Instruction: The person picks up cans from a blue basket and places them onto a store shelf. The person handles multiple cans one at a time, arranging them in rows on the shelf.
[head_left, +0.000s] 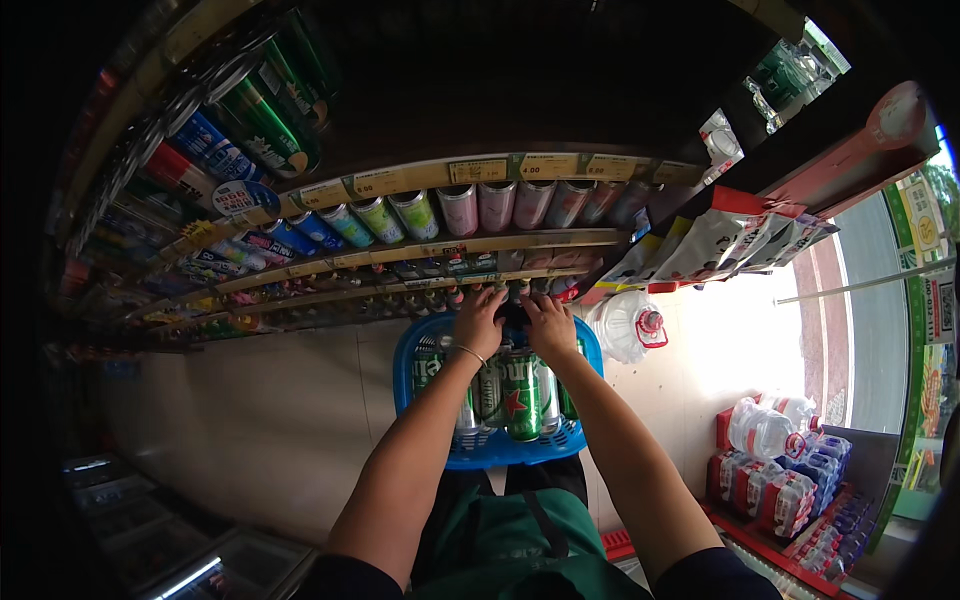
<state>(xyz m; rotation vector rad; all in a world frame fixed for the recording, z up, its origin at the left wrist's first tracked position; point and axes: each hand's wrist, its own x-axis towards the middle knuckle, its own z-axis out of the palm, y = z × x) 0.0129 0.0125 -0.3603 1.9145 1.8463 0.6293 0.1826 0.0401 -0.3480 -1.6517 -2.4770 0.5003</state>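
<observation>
A blue plastic basket (592, 360) stands in front of me, below the drink shelves. Green and silver beer cans (523, 397) lie in it. Over its far part, my left hand (480, 322) and my right hand (550, 324) reach forward side by side. Something dark lies between the two hands; what it is, and whether the fingers hold it, I cannot tell. Small bottles (455, 298) stand on the lowest shelf just beyond my fingertips. A pale bracelet circles my left wrist, and a green apron (495, 529) hangs over my lap.
Shelves ahead hold pink cans (496, 206), green-yellow cans (414, 215) and large green cans (262, 127) at the upper left. A large clear water bottle (626, 326) stands right of the basket. Hanging snack bags (712, 244) jut out at the right; bottled-drink packs (761, 487) are stacked lower right.
</observation>
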